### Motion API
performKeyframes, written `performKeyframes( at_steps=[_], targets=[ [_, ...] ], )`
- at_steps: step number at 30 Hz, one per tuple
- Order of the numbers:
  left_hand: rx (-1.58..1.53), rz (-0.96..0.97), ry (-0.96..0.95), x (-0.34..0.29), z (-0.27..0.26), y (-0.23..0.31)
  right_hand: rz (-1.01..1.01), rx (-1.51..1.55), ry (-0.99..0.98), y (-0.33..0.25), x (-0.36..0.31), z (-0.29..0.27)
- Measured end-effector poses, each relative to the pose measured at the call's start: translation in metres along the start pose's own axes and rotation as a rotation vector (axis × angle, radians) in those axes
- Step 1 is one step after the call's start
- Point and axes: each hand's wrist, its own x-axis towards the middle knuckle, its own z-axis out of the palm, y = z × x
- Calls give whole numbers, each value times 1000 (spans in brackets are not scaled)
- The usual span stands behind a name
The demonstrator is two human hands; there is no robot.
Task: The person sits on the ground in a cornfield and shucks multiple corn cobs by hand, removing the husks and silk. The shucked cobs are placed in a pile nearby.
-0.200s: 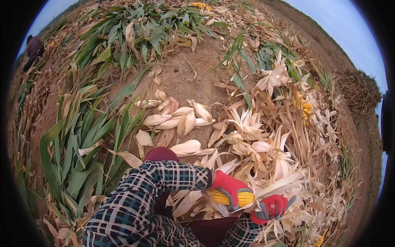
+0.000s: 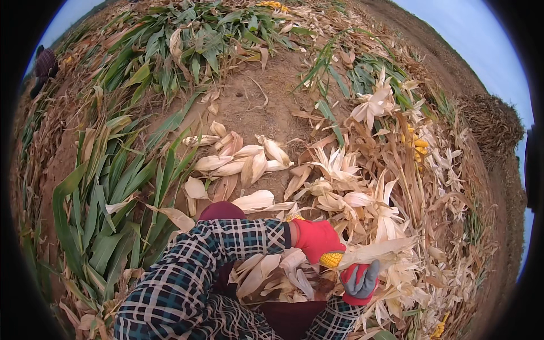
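Note:
My left hand [image 2: 318,240], in a red and grey work glove, is closed around a yellow ear of corn [image 2: 331,259]. Kernels show at both ends of that grip, and the middle of the ear is hidden under the glove. Just below its lower right end, my right hand [image 2: 360,281], gloved alike, is closed with its grey fingers curled in. Pale dry husk [image 2: 378,250] spreads from the ear's end right above these fingers. Whether they grip husk or the ear's stalk is hidden.
Unhusked ears [image 2: 247,160] lie piled on bare soil ahead. Stripped husks [image 2: 391,221] cover the right side, with yellow cobs [image 2: 418,145] beyond. Green corn leaves [image 2: 107,209] lie on the left. Another person [image 2: 45,65] is far off at the upper left.
My left hand has shifted up a little and turned with the ear, so its far end now shows above the glove. The right hand has rotated and moved slightly left, its grey fingers now visible.

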Motion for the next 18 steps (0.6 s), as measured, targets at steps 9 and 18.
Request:
performKeyframes(
  at_steps=[9,18],
  targets=[
    [-143,-397,986,-52,-66,-49,-25,-239,646,-29,-19,-76],
    [-1551,-214,867,-13,-54,-21,-162,-797,558,26,15,-24]
  ],
)
